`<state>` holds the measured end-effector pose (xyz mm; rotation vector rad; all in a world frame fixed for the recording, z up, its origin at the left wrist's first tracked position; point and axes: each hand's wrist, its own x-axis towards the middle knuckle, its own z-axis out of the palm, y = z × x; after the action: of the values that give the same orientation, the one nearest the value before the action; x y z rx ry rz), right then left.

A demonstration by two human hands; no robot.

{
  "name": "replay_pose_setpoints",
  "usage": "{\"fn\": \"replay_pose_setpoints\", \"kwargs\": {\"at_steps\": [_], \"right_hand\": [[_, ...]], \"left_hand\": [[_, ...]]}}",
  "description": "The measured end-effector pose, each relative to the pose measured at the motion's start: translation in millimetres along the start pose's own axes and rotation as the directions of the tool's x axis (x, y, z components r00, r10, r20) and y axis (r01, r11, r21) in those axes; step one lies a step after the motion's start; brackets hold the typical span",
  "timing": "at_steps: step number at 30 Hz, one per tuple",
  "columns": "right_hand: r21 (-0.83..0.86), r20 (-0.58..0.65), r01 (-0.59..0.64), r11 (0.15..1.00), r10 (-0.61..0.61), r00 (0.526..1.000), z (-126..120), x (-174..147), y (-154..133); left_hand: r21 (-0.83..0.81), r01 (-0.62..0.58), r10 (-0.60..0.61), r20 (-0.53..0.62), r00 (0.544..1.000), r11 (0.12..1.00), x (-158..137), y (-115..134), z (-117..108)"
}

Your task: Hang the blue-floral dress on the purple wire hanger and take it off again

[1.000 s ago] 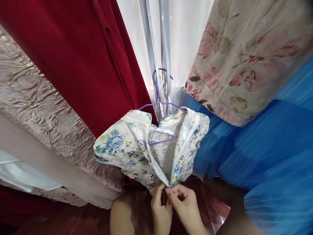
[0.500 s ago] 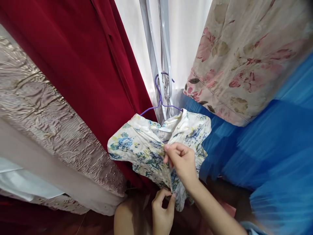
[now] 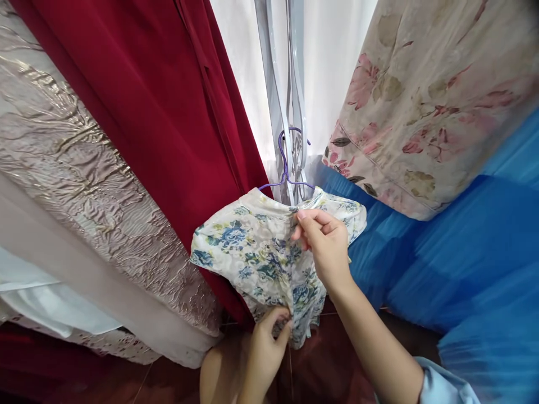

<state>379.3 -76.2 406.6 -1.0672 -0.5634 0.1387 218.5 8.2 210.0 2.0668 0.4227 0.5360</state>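
A white dress [image 3: 252, 247] with blue, green and yellow flowers hangs on a purple hanger [image 3: 286, 171]. Its neckline is drawn together at the centre, where a seam runs down. At the top of that seam my right hand [image 3: 326, 238] is closed in a pinch, apparently on the zipper pull, which the fingertips cover. Lower down, my left hand [image 3: 269, 339] pinches the dress fabric beside the same seam between thumb and forefinger. The dress's lower part is foreshortened beneath the hands.
Pale straps [image 3: 295, 84] hang behind the hanger hook. A red cloth [image 3: 138, 101] and a textured pink-gold cloth [image 3: 80, 163] hang at left. At right are a pink-flowered garment [image 3: 421, 123] and blue tulle [image 3: 455, 269]. Dark red floor tiles [image 3: 324, 365] lie below.
My right hand has moved up along the seam to the neckline. The V-shaped gap at the neck has closed. My left hand keeps its pinch low on the dress.
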Motion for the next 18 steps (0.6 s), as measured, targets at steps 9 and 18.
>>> {"fn": "replay_pose_setpoints", "kwargs": {"at_steps": [9,18], "right_hand": [[-0.099,0.104,0.011,0.995,-0.001,0.995,-11,-8,-12],[-0.154,0.109,0.042,0.987,-0.026,0.994,-8,7,17]], "left_hand": [[0.244,-0.451,0.504,-0.24,0.83,0.859,105,168,-77],[0.382,-0.585,0.686,-0.223,0.693,0.716,143,204,-78]]}}
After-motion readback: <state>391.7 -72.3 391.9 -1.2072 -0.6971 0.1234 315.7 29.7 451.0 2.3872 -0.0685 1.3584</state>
